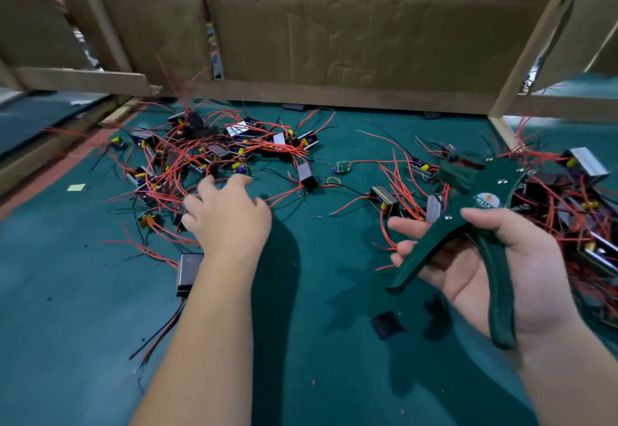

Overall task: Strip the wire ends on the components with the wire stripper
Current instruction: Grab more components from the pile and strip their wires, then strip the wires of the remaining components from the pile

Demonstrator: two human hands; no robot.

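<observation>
A dark green wire stripper (pixel 468 211) sits in my right hand (pixel 495 268), fingers and thumb curled round its two handles, jaws pointing up and away. My left hand (pixel 227 215) reaches palm down over the near edge of a tangled pile of small black components with red wires (pixel 207 154), fingers spread and bent over the wires; nothing is plainly held in it. A second heap of components with red wires (pixel 575 198) lies at the right, behind the stripper. Loose components (pixel 384 196) lie between the two heaps.
The work surface is a green mat (pixel 317 358). A black component with red and black leads (pixel 189 273) lies beside my left forearm. A small black scrap (pixel 388 324) lies near my right wrist. Cardboard panels (pixel 368 24) in a wooden frame close off the back.
</observation>
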